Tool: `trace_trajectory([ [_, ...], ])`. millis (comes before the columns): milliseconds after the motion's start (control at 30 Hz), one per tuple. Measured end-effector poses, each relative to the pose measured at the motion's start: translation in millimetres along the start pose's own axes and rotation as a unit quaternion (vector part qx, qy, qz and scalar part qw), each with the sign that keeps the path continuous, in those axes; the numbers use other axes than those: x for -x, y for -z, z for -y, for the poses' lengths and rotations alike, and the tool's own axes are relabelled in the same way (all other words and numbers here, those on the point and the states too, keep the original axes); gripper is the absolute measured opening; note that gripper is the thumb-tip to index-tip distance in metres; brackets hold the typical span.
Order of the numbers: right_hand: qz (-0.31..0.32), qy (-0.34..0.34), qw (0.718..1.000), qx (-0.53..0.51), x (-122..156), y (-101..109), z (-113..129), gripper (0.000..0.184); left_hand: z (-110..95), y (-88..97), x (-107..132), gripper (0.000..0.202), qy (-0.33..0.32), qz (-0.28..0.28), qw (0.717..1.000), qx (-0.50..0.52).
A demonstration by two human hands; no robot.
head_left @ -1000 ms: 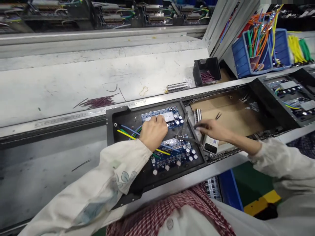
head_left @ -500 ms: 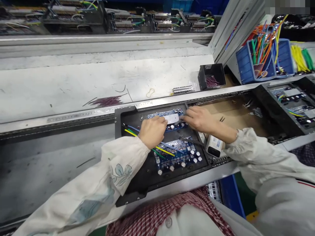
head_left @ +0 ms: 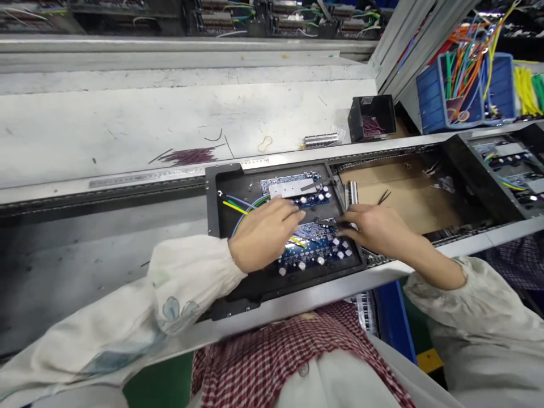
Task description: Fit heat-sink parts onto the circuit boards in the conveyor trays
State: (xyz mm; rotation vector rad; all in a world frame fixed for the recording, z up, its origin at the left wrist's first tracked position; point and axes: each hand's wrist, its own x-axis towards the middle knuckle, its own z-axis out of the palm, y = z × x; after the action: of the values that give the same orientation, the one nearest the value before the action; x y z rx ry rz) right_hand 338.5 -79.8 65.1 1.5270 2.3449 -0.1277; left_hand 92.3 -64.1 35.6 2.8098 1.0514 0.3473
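Note:
My left hand (head_left: 270, 229) is over the tray's middle, palm down, fingers curled together toward the lower blue circuit board (head_left: 314, 254). Its fingertips are hidden, along with whatever they grip. Yellow, green and blue wires (head_left: 234, 207) pass beneath this hand. At the tray's right side, my right hand (head_left: 378, 226) pinches a thin dark strip (head_left: 326, 221) by the lower board's upper edge. The upper circuit board (head_left: 325, 195) carries a pale metal plate (head_left: 287, 188), with another dark strip (head_left: 312, 186) across its right end. Both boards lie in a black tray (head_left: 223, 249).
A conveyor rail (head_left: 170, 175) runs behind the tray. Beyond it lie purple-brown tube pieces (head_left: 189, 156) and a black bin (head_left: 372, 116). Blue bins (head_left: 433, 96) with coloured wires stand at the right. Another black tray (head_left: 488, 181) with boards sits on the line.
Both hands have left the upper board's metal plate and come toward the lower board. My right hand has taken hold of the lower dark strip. The view has shifted slightly.

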Motion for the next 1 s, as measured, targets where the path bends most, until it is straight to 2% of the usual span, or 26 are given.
trace_trajectory([
  [33, -0.002, -0.001, 1.0, -0.01, -0.1, -3.7, -0.9, 0.027, -1.7, -1.8, 7.1, 0.032, -0.023, -0.003, 1.0, 0.007],
  [100, -0.008, -0.004, 1.0, -0.029, -3.3, -8.5, -3.9, 0.025, -1.7, -7.1, 17.2, 0.03, -0.021, 0.003, 0.999, 0.033],
  [233, -0.005, -0.025, 0.999, -0.034, -7.3, -7.3, -7.4, 0.023, 4.4, -15.3, 21.6, 0.023, 0.057, 0.016, 0.987, 0.151],
  [333, -0.03, -0.058, 0.998, -0.022, -5.0, -1.7, 4.4, 0.028, 6.7, -13.9, 19.2, 0.016, 0.086, 0.033, 0.978, 0.187],
  [367, -0.038, -0.035, 0.998, -0.038, -4.8, -0.3, 12.1, 0.03, 7.2, -12.2, 18.5, 0.014, 0.089, 0.041, 0.977, 0.189],
  [433, -0.034, 0.054, 0.994, -0.086, -7.7, 0.8, 30.9, 0.029, 8.7, -7.8, 17.3, 0.012, 0.095, 0.067, 0.973, 0.199],
  [500, -0.006, 0.141, 0.983, -0.12, -14.9, -1.0, 49.3, 0.021, 10.8, -3.6, 16.2, 0.009, 0.1, 0.101, 0.968, 0.207],
  [533, 0.006, 0.164, 0.979, -0.123, -19.4, -2.7, 56.6, 0.018, 11.6, -1.9, 15.8, 0.007, 0.103, 0.119, 0.965, 0.209],
  [633, 0.027, 0.195, 0.974, -0.115, -30.9, -8.3, 68.2, 0.016, 9.7, 1.7, 16.1, 0.005, 0.122, 0.161, 0.96, 0.195],
  [767, 0.037, 0.212, 0.971, -0.101, -34.6, -11.8, 70.5, 0.014, -7.2, 6.8, 21.1, 0.009, 0.149, 0.186, 0.962, 0.131],
  [900, 0.032, 0.213, 0.973, -0.082, -33.7, -11.2, 74.7, 0.016, -23.8, 10.2, 24.8, 0.018, 0.13, 0.216, 0.968, -0.006],
  [1000, 0.027, 0.215, 0.973, -0.077, -33.6, -10.8, 77.4, 0.019, -27.0, 7.2, 24.0, 0.019, 0.123, 0.227, 0.965, -0.04],
])
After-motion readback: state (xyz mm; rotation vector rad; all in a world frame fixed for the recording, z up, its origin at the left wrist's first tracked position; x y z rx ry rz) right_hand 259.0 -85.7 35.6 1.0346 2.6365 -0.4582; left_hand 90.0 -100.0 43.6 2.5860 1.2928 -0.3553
